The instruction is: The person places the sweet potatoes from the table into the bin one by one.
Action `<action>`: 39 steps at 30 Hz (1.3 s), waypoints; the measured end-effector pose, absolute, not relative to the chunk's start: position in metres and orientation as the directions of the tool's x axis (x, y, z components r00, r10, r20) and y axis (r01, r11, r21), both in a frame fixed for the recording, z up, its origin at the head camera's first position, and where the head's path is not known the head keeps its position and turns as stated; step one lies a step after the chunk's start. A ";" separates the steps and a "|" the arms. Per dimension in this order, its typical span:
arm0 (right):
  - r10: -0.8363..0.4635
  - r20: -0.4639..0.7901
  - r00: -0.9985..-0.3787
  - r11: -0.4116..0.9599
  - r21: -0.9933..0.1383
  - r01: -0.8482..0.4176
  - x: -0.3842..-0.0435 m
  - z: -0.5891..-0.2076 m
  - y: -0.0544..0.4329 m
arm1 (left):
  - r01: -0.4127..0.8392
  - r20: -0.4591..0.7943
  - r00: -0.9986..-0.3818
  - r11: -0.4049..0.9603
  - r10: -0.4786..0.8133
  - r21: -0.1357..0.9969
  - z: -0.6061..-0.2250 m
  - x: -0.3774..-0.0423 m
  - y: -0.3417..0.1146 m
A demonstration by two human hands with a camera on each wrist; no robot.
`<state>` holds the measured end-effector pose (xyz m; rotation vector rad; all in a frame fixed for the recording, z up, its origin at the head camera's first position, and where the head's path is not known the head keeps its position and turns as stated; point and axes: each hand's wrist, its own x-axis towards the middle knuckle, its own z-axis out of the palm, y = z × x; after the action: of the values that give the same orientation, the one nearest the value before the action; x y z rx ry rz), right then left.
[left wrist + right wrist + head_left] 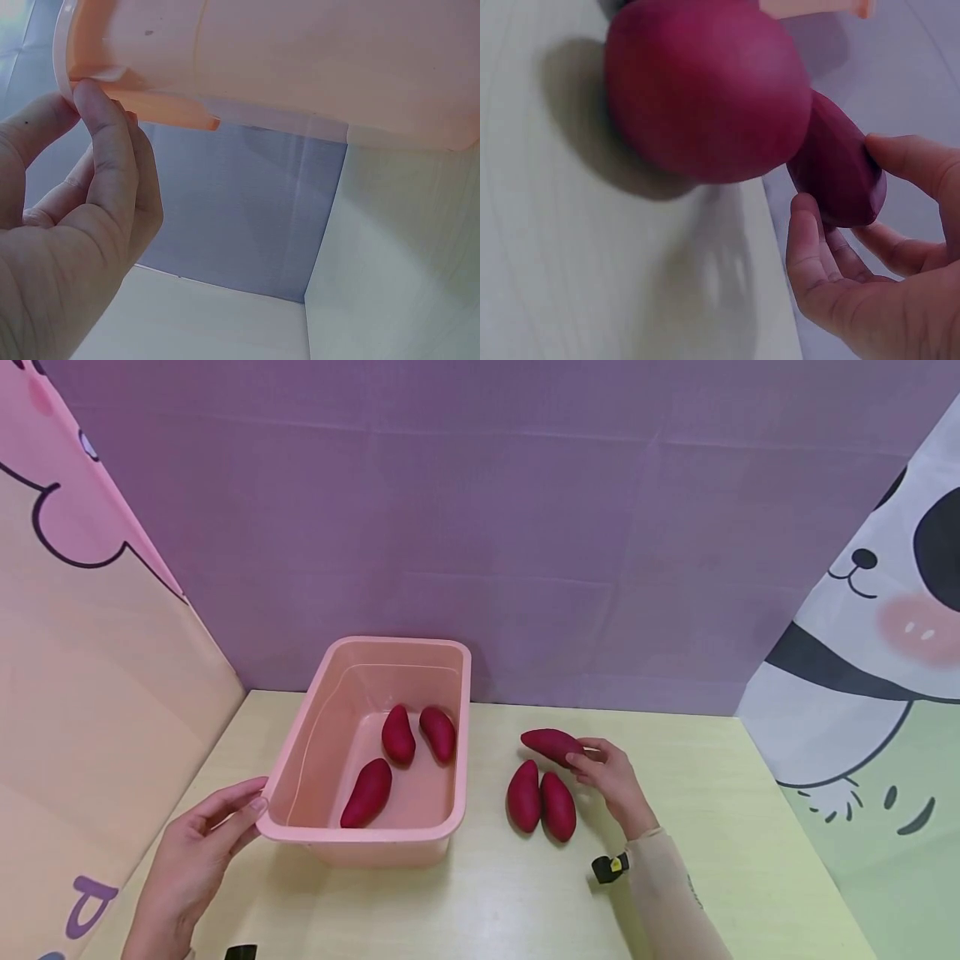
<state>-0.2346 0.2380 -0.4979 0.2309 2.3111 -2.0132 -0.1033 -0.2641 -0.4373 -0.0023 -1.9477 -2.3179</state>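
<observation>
A deep pink plastic bin (367,835) stands on the table's left half, and my left hand (197,852) pinches its near left corner rim between thumb and fingers. The left wrist view shows the same left hand (97,172) at the bin's rim (64,45). Three purple-red sweet potatoes lie inside, one of them (367,793) nearest the front. Right of the bin, my right hand (611,777) holds another sweet potato (551,743) by its right end, thumb and fingertips around it. Two more, a left one (523,797) and a right one (558,807), lie side by side just in front.
The pale wooden table (525,902) meets a purple cloth wall (525,527) at the back. Printed cloth panels stand on both sides, with a panda (862,610) on the right one. A small black device (609,868) sits at my right wrist.
</observation>
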 end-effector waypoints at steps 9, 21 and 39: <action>0.056 -0.121 -0.991 0.142 -0.982 0.127 -0.232 -0.483 0.234 | 0.091 0.077 -0.994 -0.178 -0.084 0.980 -0.438 -0.104 -0.264; 0.013 -0.057 -0.998 0.146 -0.988 0.058 -0.225 -0.460 0.227 | 0.072 0.057 -0.994 -0.175 -0.088 0.982 -0.437 -0.103 -0.264; -0.027 0.025 -0.999 0.134 -0.991 -0.028 -0.216 -0.429 0.217 | 0.070 0.054 -0.994 -0.165 -0.098 0.984 -0.437 -0.103 -0.264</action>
<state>-0.2163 0.2166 -0.4290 -0.0576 2.3670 -2.0666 -0.1027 -0.2641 -0.4370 0.0332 -1.9547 -2.3171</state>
